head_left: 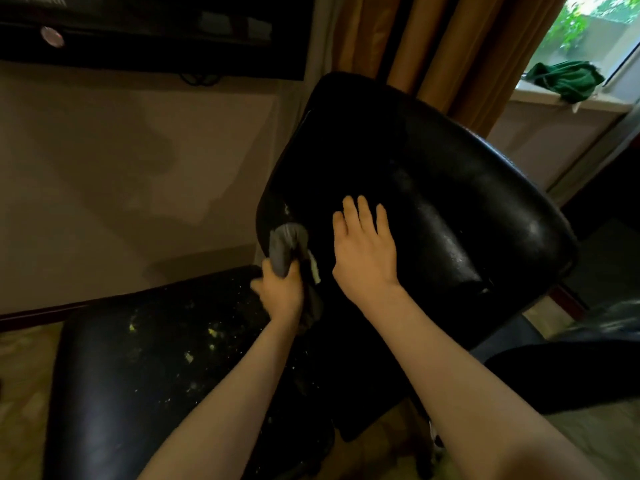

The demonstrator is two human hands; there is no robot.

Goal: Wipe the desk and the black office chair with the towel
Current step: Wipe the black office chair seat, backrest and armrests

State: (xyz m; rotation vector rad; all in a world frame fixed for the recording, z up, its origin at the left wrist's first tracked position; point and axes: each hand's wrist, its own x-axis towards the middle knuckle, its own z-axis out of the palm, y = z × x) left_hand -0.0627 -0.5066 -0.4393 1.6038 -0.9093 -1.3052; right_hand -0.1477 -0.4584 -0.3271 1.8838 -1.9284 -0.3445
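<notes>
Currently wiping chair (450,209): left grip (282,292) clenched round towel (285,244) at backrest's (398,140) left edge. Right grip (363,251) released, flat on backrest, bracing it. Next, probably: sweep across backrest, then the speckled seat (145,368).

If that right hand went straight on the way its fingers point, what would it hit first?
Only more backrest of the black office chair, on which the right hand lies flat. Beyond its top edge hangs the brown curtain, depth unclear.
</notes>
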